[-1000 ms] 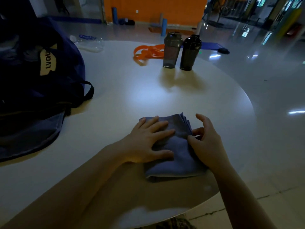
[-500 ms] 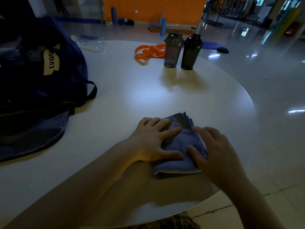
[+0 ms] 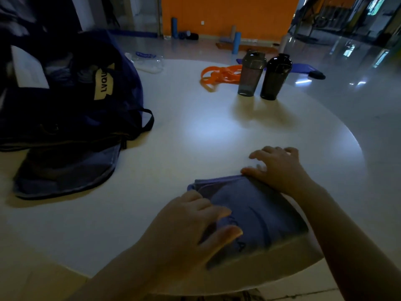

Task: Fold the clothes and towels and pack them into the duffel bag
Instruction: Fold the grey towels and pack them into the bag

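Note:
A folded blue towel (image 3: 256,209) lies on the round white table (image 3: 191,135), close to its near edge. My left hand (image 3: 188,227) rests on the towel's left part with fingers spread and fairly straight. My right hand (image 3: 280,168) sits at the towel's far right corner, its thumb on the cloth's far edge and its fingers loosely bent over the bare table. The dark blue duffel bag (image 3: 65,109) stands open at the left of the table, with clothes and a white sheet inside.
Two dark shaker bottles (image 3: 263,74) stand at the far side of the table beside orange bands (image 3: 219,74). A clear plastic bottle (image 3: 147,60) lies behind the bag. The bag's flap (image 3: 65,172) spreads over the table to the left of the towel.
My right hand moved from the towel's near right side to its far right corner. My left hand shifted nearer on the cloth. The view dipped and turned a little.

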Demonstrator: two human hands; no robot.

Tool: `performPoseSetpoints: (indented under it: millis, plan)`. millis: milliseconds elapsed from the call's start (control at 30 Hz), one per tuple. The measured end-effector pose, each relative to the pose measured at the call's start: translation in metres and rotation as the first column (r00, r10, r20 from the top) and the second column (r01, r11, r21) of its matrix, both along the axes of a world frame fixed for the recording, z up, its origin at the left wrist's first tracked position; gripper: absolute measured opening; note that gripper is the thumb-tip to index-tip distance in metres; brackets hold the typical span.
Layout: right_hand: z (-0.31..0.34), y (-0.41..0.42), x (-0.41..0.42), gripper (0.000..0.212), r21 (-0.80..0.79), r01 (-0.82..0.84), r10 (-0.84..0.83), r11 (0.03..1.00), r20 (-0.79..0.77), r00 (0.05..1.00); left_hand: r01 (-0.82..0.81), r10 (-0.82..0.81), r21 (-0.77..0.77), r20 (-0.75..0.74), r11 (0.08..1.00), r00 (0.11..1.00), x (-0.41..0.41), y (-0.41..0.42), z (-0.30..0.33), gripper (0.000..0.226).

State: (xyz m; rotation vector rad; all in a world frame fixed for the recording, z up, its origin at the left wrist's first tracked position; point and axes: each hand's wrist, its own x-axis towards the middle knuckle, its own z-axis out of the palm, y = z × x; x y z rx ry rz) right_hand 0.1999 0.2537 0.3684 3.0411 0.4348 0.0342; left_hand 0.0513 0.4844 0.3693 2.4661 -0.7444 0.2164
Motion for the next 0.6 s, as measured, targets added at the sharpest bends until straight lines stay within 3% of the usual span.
performPoseSetpoints:
  millis: [67, 133, 167, 267, 367, 433, 533, 600]
  plan:
    - [0.006, 0.002, 0.001, 0.057, 0.165, -0.026, 0.020, 0.986, 0.036, 0.999, 0.048, -0.047, -0.018, 0.031, 0.999, 0.998, 0.019, 0.000, 0.003, 0.054]
    - [0.011, -0.002, -0.016, 0.051, 0.376, -0.017, -0.026, 0.927, 0.111, 0.994, 0.105, -0.120, 0.152, 0.090, 0.983, 0.989, 0.044, -0.006, -0.001, 0.052]
    - [0.010, -0.003, -0.030, 0.047, 0.426, -0.009, -0.051, 0.905, 0.130, 0.990, 0.127, -0.142, 0.230, 0.046, 0.965, 0.989, 0.055, -0.009, -0.004, 0.055]
    - [-0.005, -0.005, -0.085, 0.053, 0.425, 0.091, -0.155, 0.900, 0.118, 0.981, 0.136, -0.092, 0.358, -0.135, 0.924, 0.986, 0.081, -0.016, -0.027, 0.068]
    - [-0.027, -0.001, -0.121, 0.083, 0.379, 0.222, -0.251, 0.898, 0.029, 0.967, 0.084, -0.009, 0.319, -0.231, 0.944, 0.973, 0.083, -0.015, -0.038, 0.079]
    - [-0.035, 0.000, -0.116, 0.088, 0.354, 0.231, -0.265, 0.906, 0.050, 0.963, 0.054, 0.005, 0.271, -0.214, 0.961, 0.977, 0.073, -0.013, -0.039, 0.082]
    - [-0.024, -0.001, -0.087, 0.054, 0.379, 0.245, -0.275, 0.892, 0.025, 0.961, -0.009, 0.050, 0.196, -0.205, 0.981, 0.977, 0.058, -0.006, -0.039, 0.083]
    - [-0.018, 0.002, -0.067, 0.029, 0.376, 0.166, -0.169, 0.911, -0.026, 0.985, -0.031, 0.054, 0.116, -0.204, 0.993, 0.978, 0.044, 0.001, -0.036, 0.086]
